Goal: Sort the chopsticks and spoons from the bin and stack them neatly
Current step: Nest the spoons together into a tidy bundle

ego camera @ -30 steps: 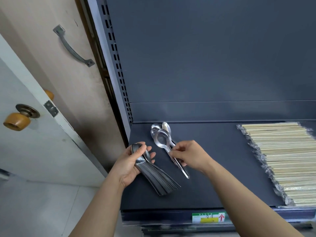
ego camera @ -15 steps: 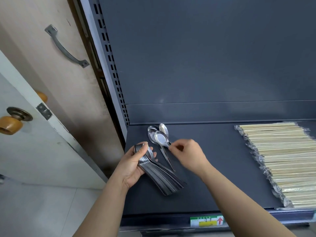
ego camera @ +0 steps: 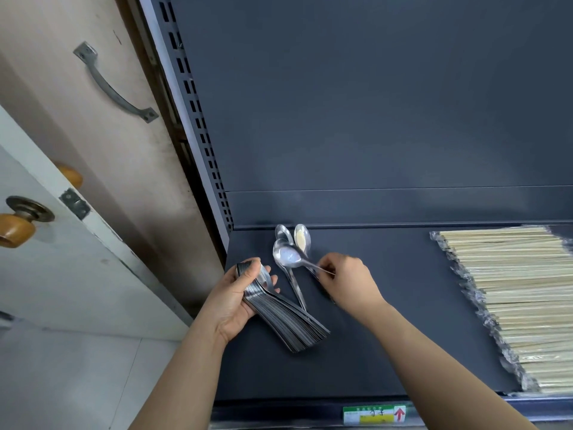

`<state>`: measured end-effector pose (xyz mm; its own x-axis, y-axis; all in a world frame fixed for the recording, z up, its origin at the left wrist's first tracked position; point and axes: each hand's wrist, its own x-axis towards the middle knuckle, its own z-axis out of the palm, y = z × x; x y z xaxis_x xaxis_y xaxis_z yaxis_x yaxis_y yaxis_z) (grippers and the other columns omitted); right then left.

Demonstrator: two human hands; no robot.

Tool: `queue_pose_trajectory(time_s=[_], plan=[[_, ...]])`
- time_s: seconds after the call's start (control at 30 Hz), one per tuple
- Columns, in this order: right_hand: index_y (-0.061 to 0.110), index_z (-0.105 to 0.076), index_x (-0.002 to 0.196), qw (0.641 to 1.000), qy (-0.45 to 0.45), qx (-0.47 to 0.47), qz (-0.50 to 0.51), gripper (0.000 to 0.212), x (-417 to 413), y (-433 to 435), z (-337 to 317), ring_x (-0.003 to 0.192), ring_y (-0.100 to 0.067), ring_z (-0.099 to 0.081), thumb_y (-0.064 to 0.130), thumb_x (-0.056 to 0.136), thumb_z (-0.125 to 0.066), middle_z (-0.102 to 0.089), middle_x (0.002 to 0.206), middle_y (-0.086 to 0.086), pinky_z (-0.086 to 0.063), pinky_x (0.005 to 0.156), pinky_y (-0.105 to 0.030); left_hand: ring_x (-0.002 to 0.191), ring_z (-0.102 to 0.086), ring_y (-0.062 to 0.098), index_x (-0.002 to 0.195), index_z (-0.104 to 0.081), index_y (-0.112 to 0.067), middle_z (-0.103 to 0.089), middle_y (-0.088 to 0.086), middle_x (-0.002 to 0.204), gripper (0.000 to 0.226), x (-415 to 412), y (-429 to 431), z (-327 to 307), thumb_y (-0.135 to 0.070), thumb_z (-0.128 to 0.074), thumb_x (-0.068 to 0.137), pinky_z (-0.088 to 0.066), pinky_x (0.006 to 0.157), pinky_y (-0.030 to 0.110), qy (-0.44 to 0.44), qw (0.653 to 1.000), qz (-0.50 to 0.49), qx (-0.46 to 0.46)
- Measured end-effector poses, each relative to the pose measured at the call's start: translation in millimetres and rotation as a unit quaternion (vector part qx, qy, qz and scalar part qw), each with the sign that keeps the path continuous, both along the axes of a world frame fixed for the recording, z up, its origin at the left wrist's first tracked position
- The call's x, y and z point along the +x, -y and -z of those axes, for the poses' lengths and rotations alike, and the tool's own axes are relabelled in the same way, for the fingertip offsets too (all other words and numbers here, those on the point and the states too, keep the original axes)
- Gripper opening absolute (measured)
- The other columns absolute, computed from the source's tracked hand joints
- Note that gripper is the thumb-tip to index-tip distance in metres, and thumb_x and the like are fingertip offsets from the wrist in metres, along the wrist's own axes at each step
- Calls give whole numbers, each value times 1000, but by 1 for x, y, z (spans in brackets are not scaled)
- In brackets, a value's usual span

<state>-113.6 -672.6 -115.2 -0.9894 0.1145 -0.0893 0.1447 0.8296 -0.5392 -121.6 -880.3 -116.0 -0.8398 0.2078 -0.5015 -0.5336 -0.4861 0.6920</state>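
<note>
My left hand (ego camera: pixel 231 301) grips a thick nested stack of steel spoons (ego camera: pixel 286 319), bowls in my palm and handles fanning toward the lower right, over the left part of the dark shelf (ego camera: pixel 387 321). My right hand (ego camera: pixel 347 282) pinches the handle of a single spoon (ego camera: pixel 286 256), whose bowl points left above the shelf. A few loose spoons (ego camera: pixel 294 238) lie on the shelf just behind, bowls toward the back wall. A wide layer of plastic-wrapped wooden chopsticks (ego camera: pixel 508 302) lies on the shelf's right side.
The shelf's back panel (ego camera: pixel 372 103) rises directly behind the spoons. A perforated upright (ego camera: pixel 198 125) bounds the shelf on the left. Beyond it are a beige door with a metal pull handle (ego camera: pixel 116 83) and a white door with a knob (ego camera: pixel 17 229). A price label (ego camera: pixel 373 414) sits on the front edge.
My right hand has lifted one spoon off the loose spoons and turned it so its bowl points left. My left hand keeps holding the stack almost in place.
</note>
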Motion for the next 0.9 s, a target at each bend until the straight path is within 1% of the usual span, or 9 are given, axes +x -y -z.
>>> queue_pose_trajectory(time_s=[0.07,0.13,0.33,0.47,0.57,0.67,0.73,0.8,0.9], plan=[[13,-60,85,995,-15,-87,34,12,-2,-3,-1,61,-22,-54,19,91,-52,-64,73,-4,-47,57,-32,83,-72,26,107,-60,-10,-70,12,99,37,-2,0,0,-23,-70,73,-60,64,39,-1,1000,-2,-5],[12,-58,84,993,-26,-102,61,13,-7,-3,0,61,-22,-50,18,93,-50,-63,75,-7,-40,55,-30,83,-72,26,108,-59,-9,-70,12,101,39,-4,0,0,-22,-71,74,-59,64,39,-1,1000,-5,-7],[13,-58,95,999,24,18,25,17,-12,10,10,79,-27,-54,29,89,-57,-45,91,-1,-41,67,-28,83,-72,27,108,-60,-9,-69,14,103,39,-7,1,1,-23,-72,73,-59,64,40,2,1000,-7,-11],[12,-44,69,996,18,79,30,23,-13,6,7,68,-27,-45,22,87,-55,-49,74,-2,-34,56,-30,82,-72,26,109,-60,-8,-70,13,101,40,-8,1,2,-22,-72,73,-59,64,40,4,1000,-7,-14],[7,-51,69,998,41,1,50,25,-16,-3,7,60,-21,-40,25,83,-63,-49,61,-2,-36,53,-28,81,-72,25,109,-59,-9,-70,12,100,40,-8,0,2,-23,-71,74,-59,65,40,0,1000,-4,-15],[6,-61,76,993,50,-80,69,22,-15,-11,6,57,-17,-38,25,87,-59,-51,61,-9,-36,54,-26,81,-72,25,107,-60,-10,-70,12,99,37,-7,-3,1,-22,-71,74,-59,64,40,-2,1000,-2,-11],[1,-52,68,990,30,-117,79,29,-11,-15,3,53,-15,-32,18,92,-52,-42,58,-11,-30,51,-27,80,-72,25,106,-60,-10,-70,13,101,32,-7,-6,0,-21,-70,77,-59,64,39,-1,1000,0,-8],[4,-40,62,986,-12,-148,71,35,-4,-19,-5,52,-12,-20,13,94,-49,-28,55,-2,-21,46,-24,79,-72,25,108,-60,-9,-69,15,103,29,-6,-10,-3,-20,-68,83,-60,65,40,-1,1000,0,-5],[-1,-64,77,975,-19,-222,8,26,8,-23,-20,50,-9,-21,15,94,-53,-30,57,-2,-21,45,-20,80,-72,25,109,-60,-10,-71,15,102,29,-5,-17,-5,-20,-68,83,-60,66,41,-6,1000,0,5]])
